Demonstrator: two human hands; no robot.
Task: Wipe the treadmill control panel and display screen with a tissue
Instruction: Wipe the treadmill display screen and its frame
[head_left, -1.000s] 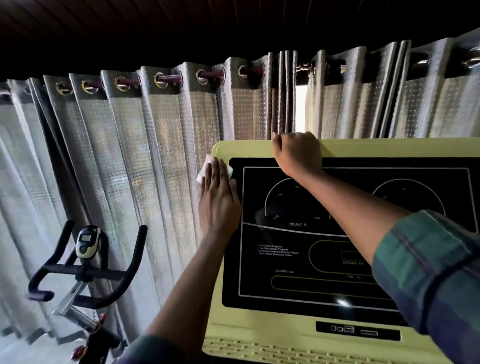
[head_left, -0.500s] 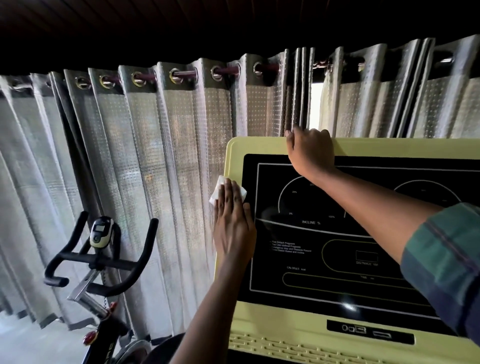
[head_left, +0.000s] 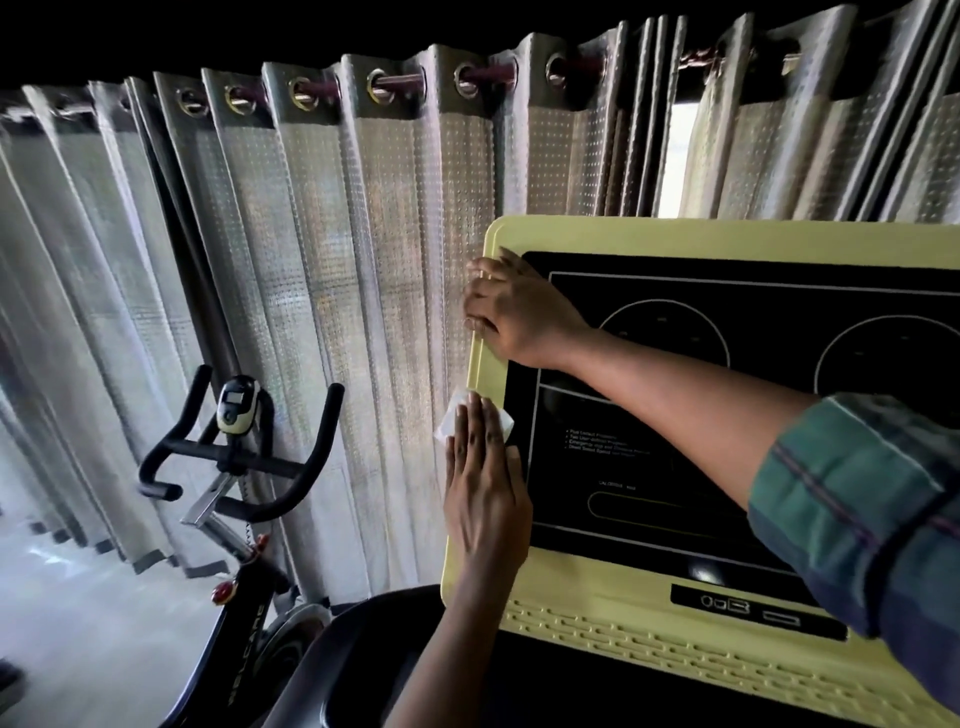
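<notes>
Tissue: we see the small white folded tissue (head_left: 448, 423) lying on the left rim of the pale yellow plastic control panel (head_left: 727, 236), about halfway down, its corners showing either side of the fingertips.
Left hand: the left hand (head_left: 483, 499) lies flat on the tissue, fingers straight and close together, pressing it to the rim just beside the black glass display screen (head_left: 675, 457).
Right hand: the right hand (head_left: 511, 312), in a green plaid sleeve (head_left: 857, 509), crosses the screen and grips the panel's left rim near the upper corner, fingers curled over the outer edge.
What changed: a second ago the tissue sat up by the top-left corner; it has since slid down the rim. The right hand has left the top edge for the left rim, above the tissue.
Meaning for the task: we judge the left border is being wiped downward while the other hand steadies the panel. The screen itself looks largely untouched, so most of the work remains.
Next: finishing the stroke to the lower corner, then working across the black glass.
Surroundings: grey eyelet curtains (head_left: 337, 260) and a black exercise bike (head_left: 234, 447) stand to the left.
</notes>
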